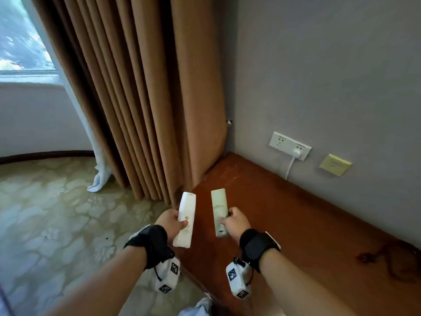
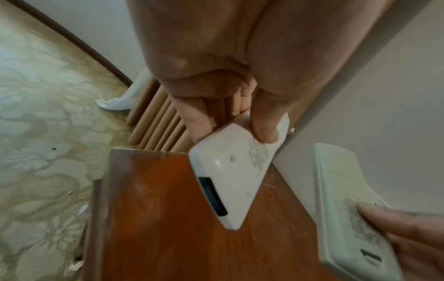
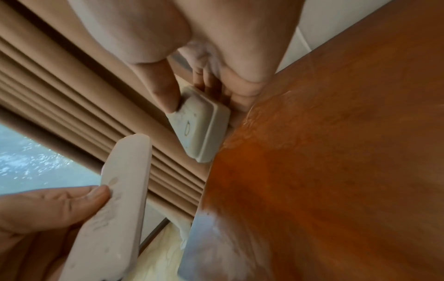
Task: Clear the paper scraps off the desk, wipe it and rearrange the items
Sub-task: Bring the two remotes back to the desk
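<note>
1. The left hand (image 1: 169,222) grips a white remote (image 1: 185,221) round its middle, thumb on the upper face and fingers curled underneath.
2. This remote is in the air over the left edge of the worktop (image 1: 284,224). Its far end points towards the curtain (image 1: 148,99).
3. The face turned up carries small printed text. The left wrist view shows a dark window in the near end.
4. The right hand (image 1: 234,221) pinches a cream remote (image 1: 218,210) by its long sides, thumb on the left and fingers curled on the right.
5. The cream remote is over the worktop, just right of the white one and roughly parallel to it, the two apart. Whether it touches the wood I cannot tell.
6. The worktop is reddish-brown wood and runs along a grey wall into the corner by the curtain.
7. A white socket plate (image 1: 289,144) sits low on that wall, with a white plug (image 1: 296,153) in it. The lead drops behind the worktop.
8. A yellow plate (image 1: 335,164) is fixed to the wall, right of the socket plate.
9. Left of the worktop is patterned carpet (image 1: 45,213). In the left wrist view, small white scraps (image 2: 82,210) lie on it close to the worktop's edge.
10. A window (image 1: 20,37) shows at far left, beyond the curtain.
</note>
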